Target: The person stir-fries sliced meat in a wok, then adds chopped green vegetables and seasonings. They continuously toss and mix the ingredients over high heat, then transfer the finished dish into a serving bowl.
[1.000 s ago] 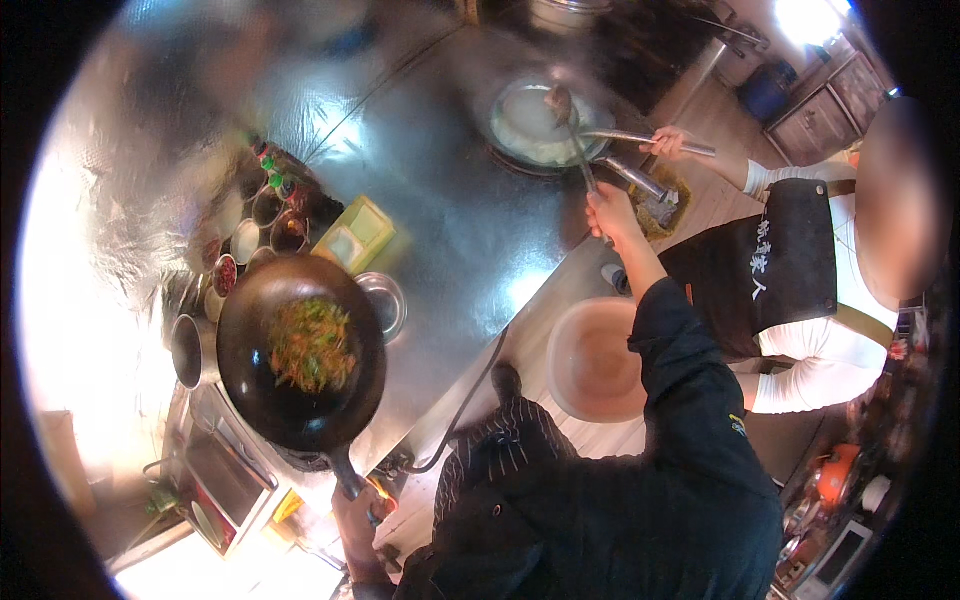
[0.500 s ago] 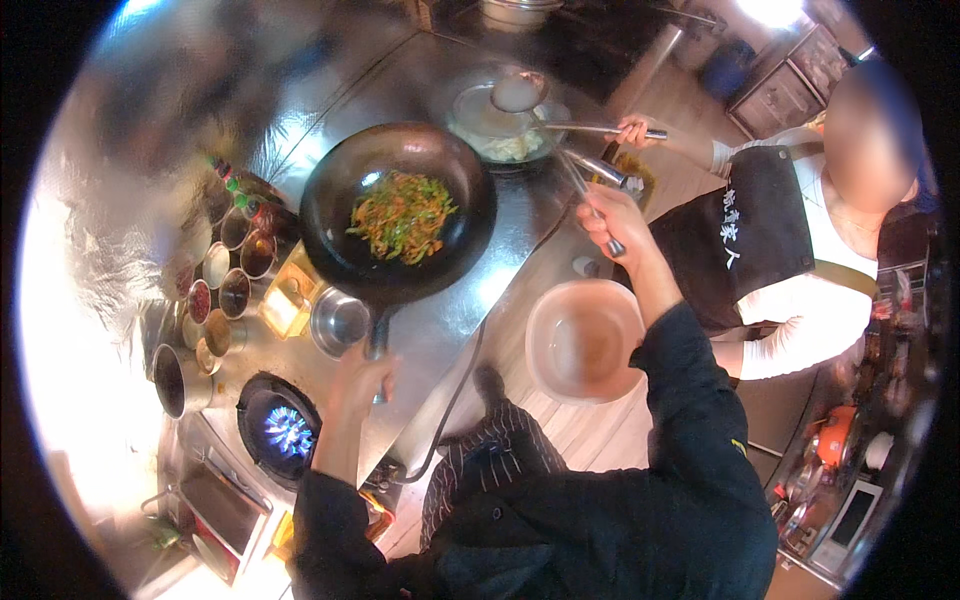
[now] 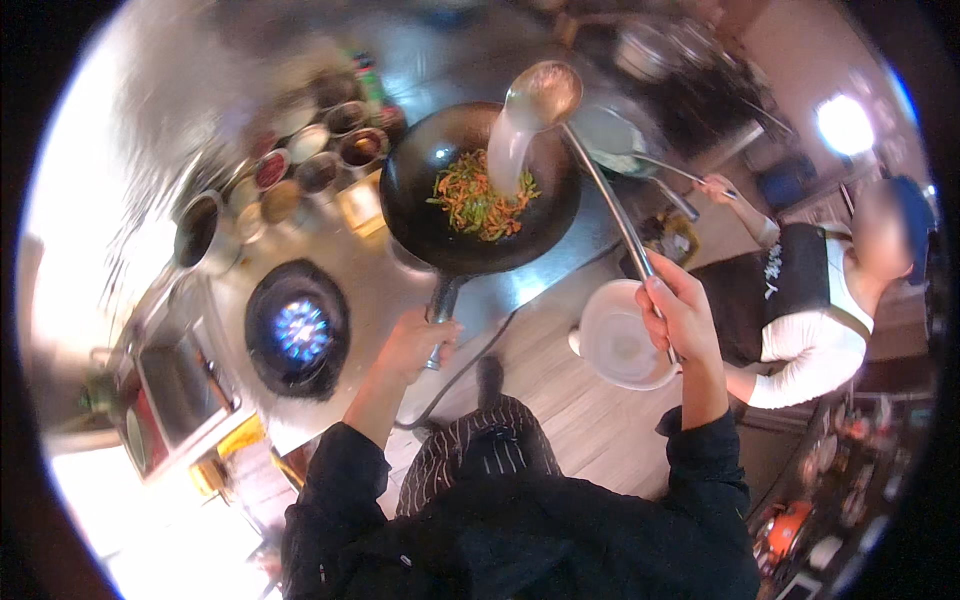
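A dark wok [image 3: 412, 205] is held off the burner by its handle, in the closed grip of my left hand [image 3: 412, 345]. Shredded green and orange food [image 3: 475, 205] lies at its bottom. My right hand [image 3: 682, 305] is wrapped round the long metal handle of a ladle [image 3: 552, 90]. The ladle's bowl is tilted above the wok's right side. From it a whitish stream of liquid [image 3: 512, 160] falls toward the food, blurred by motion.
Blue flames burn in the round burner [image 3: 300, 330] at left. Seasoning pots [image 3: 312, 170] and a bottle [image 3: 368, 80] stand behind it. At right a person [image 3: 810, 330] holds a pale tub [image 3: 630, 370] and a long-handled utensil [image 3: 685, 172] over another pan [image 3: 605, 135].
The ladle has gone from above the far pan to over the wok, and liquid now pours out. My left hand keeps the wok handle. The whole view has turned.
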`<state>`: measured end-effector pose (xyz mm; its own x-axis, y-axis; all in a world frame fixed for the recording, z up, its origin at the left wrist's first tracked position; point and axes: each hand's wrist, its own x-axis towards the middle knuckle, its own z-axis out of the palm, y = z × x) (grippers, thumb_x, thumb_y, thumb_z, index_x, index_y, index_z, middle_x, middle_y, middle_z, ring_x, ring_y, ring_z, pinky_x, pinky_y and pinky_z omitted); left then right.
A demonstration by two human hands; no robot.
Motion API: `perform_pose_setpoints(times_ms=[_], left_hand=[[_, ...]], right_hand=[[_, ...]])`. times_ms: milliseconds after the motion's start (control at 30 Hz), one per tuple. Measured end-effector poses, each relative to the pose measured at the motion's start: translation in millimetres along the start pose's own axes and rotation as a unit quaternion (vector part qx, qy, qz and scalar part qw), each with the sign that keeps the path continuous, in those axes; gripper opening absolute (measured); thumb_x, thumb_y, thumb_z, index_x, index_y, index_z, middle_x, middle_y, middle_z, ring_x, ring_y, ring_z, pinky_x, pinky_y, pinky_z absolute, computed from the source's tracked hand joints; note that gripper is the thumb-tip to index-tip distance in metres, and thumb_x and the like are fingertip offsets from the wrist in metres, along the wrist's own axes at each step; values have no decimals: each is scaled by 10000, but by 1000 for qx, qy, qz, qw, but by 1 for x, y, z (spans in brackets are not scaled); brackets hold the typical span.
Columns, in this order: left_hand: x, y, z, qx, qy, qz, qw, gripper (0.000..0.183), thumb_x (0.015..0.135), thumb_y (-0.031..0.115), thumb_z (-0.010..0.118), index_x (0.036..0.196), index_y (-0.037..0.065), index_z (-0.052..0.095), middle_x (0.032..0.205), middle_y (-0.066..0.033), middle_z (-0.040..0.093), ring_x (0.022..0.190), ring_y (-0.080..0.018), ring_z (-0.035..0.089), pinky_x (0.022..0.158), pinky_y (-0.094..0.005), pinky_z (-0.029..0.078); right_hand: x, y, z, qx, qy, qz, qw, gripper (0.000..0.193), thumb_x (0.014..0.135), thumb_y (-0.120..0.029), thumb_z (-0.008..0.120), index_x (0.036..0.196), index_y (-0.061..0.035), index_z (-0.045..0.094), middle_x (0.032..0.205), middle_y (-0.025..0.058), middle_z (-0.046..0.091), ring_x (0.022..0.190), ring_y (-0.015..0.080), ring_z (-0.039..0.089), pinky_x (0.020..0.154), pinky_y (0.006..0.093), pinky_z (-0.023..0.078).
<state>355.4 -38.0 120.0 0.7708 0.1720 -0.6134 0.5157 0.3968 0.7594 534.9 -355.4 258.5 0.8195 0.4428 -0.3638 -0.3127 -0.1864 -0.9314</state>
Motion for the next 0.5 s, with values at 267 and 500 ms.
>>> perform_pose_setpoints(times_ms=[267, 500], left_hand=[[-152, -85, -120, -56, 139, 53, 987, 146, 870, 70, 719, 926, -2, 605, 624, -65, 599, 496, -169, 558, 495, -335, 454], [-214, -163, -191, -48, 254, 67, 964, 151, 880, 52, 723, 925, -6, 590, 684, -58, 593, 542, -156, 570, 484, -326, 461]], right_hand=[[-63, 26, 150, -50, -122, -82, 988, 629, 978, -18, 604, 1570, -3, 393, 803, 41, 617, 488, 66, 466, 420, 228, 365], [-60, 142, 263, -150, -245, 24, 957, 589, 993, -123, 628, 1555, -72, 457, 829, 62, 680, 550, 119, 563, 502, 279, 456]])
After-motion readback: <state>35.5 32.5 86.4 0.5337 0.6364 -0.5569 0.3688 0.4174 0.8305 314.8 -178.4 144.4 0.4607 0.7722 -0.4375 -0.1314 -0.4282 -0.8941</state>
